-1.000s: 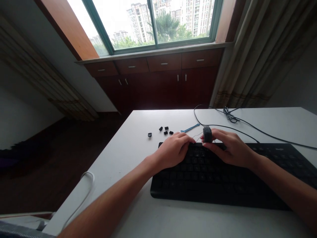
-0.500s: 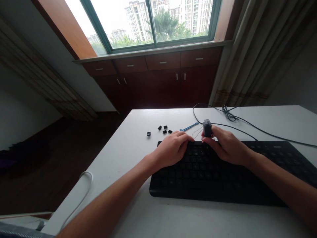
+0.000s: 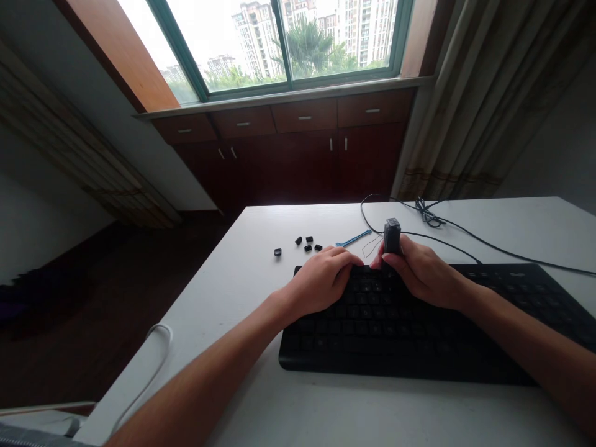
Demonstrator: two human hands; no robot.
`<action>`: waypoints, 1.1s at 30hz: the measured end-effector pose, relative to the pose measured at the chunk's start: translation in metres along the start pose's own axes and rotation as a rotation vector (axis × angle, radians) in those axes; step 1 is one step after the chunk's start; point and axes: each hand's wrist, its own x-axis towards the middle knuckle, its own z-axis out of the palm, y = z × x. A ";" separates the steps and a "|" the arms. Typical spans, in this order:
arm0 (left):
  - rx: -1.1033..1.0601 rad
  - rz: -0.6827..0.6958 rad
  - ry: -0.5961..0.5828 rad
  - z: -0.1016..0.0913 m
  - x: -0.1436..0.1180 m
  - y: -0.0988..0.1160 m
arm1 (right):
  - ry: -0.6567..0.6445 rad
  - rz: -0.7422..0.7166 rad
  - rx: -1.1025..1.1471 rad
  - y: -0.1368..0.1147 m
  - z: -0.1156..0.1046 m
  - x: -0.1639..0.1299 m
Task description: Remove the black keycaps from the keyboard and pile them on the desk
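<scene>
A black computer keyboard [image 3: 400, 347] lies on the white table, its labels mostly lost in the dim light. My left hand [image 3: 328, 276] grips its back left edge, fingers over the rim and thumb above the keys. In my right hand [image 3: 421, 270] is a small black block-shaped tool [image 3: 392, 237] with a ridged grey top, held upright over the keyboard's back rows. Its lower end is hidden by my fingers. Just behind the hands lie a thin bent wire [image 3: 371, 247] and a slim blue tool [image 3: 354, 238]. Several loose black keycaps [image 3: 308, 248] are scattered to the left.
The keyboard's black cable [image 3: 447, 242] runs across the back right of the white table [image 3: 223, 298], bundled at one spot [image 3: 427, 213]. A white cord [image 3: 161, 360] hangs over the left table edge. Wooden cabinets [image 3: 288, 161] stand below the window.
The black tool in my right hand has tilted and shifted slightly, and the fingertips below it have moved a little left. My left hand stays on the keyboard edge. The view has drifted slightly.
</scene>
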 end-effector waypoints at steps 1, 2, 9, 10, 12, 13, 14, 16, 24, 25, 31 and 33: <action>0.001 -0.001 -0.002 0.000 0.000 0.000 | 0.028 0.011 0.034 0.001 0.001 0.000; 0.004 -0.002 -0.003 0.000 0.000 0.000 | 0.046 0.018 0.052 0.002 0.001 0.000; 0.014 -0.001 -0.003 0.000 0.000 0.000 | 0.061 0.130 0.142 0.008 0.003 0.005; 0.012 -0.003 -0.004 0.000 0.000 0.000 | 0.079 0.156 0.194 0.007 0.002 0.006; 0.006 -0.004 -0.004 0.000 0.000 0.000 | 0.138 0.213 0.318 0.007 0.001 0.008; 0.001 -0.004 -0.005 0.000 0.001 0.000 | 0.180 0.240 0.385 0.007 0.001 0.010; -0.003 -0.005 -0.007 -0.001 0.001 0.000 | 0.225 0.262 0.449 0.008 0.000 0.012; -0.009 -0.009 -0.011 -0.001 0.001 0.000 | 0.317 0.290 0.541 0.009 -0.003 0.014; -0.026 -0.010 -0.009 -0.002 0.000 0.001 | 0.092 0.270 0.309 0.007 -0.037 0.003; -0.026 -0.010 -0.008 -0.001 0.000 0.001 | 0.012 0.244 0.234 0.005 -0.043 0.001; 0.018 -0.019 0.009 0.001 0.000 0.000 | -0.334 0.200 -0.148 -0.001 -0.057 -0.005; 0.034 -0.034 0.026 0.002 0.000 0.000 | -0.339 0.222 -0.189 0.001 -0.055 -0.004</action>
